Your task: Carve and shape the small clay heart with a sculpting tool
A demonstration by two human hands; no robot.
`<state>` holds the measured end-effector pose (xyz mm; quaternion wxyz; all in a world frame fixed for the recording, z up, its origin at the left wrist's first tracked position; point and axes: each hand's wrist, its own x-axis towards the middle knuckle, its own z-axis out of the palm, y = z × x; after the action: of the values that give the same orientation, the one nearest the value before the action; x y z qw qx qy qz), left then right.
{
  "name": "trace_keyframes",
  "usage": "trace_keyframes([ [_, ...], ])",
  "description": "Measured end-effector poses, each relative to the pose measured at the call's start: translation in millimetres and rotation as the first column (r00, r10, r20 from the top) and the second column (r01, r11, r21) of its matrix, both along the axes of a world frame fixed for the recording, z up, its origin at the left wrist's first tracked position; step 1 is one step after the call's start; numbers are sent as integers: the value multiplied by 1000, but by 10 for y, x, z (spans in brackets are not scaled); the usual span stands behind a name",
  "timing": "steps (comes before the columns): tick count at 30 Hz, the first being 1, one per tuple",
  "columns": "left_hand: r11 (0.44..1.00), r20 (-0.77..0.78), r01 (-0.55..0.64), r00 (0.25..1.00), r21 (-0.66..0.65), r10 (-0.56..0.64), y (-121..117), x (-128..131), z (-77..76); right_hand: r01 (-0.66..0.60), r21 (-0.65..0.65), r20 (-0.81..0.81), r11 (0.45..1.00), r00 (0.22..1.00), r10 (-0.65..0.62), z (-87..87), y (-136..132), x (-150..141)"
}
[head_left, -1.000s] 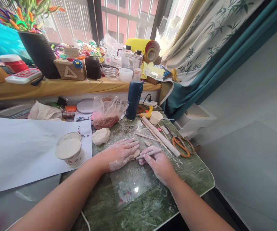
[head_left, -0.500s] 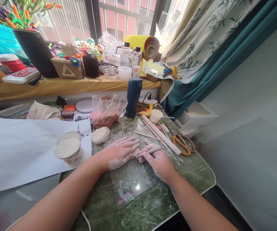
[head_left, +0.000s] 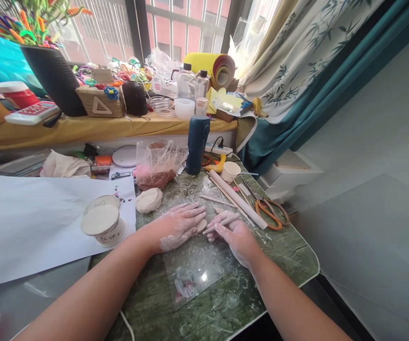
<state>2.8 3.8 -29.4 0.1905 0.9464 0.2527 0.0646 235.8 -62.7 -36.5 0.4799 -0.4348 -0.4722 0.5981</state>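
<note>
Clay (head_left: pixel 201 226) lies over the bench (head_left: pixel 286 265) between the left hand (head_left: pixel 180 226) and the right hand (head_left: pixel 235 237). Palm down, the left stretches its fingers flat and nearly together, thumb at the clay's edge. The right's fingers are clamped on a stick (head_left: pixel 228 220), tip near the clay. A pale lump (head_left: pixel 149 201) sits beyond the left wrist, beside a bag (head_left: pixel 157 173).

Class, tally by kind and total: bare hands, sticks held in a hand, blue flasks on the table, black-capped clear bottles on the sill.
Hands: 2 (left hand, right hand)
Held stick: 1
Blue flask: 1
Black-capped bottles: 2
Total: 6
</note>
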Motion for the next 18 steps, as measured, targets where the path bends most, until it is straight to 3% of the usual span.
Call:
trace_keyframes([
  [3, 1000, -8, -6, 1000, -9, 5, -5, 0, 6, -53, 0, -5, 999, 999, 53, 6, 23, 2],
  [14, 1000, 15, -9, 1000, -6, 9, 8, -6, -26, 5, -10, 9, 1000, 1000, -5, -37, 44, 34],
  [18, 1000, 12, -8, 1000, -10, 8, 8, -11, -9, -59, -12, 14, 998, 998, 59, 18, 37, 8],
])
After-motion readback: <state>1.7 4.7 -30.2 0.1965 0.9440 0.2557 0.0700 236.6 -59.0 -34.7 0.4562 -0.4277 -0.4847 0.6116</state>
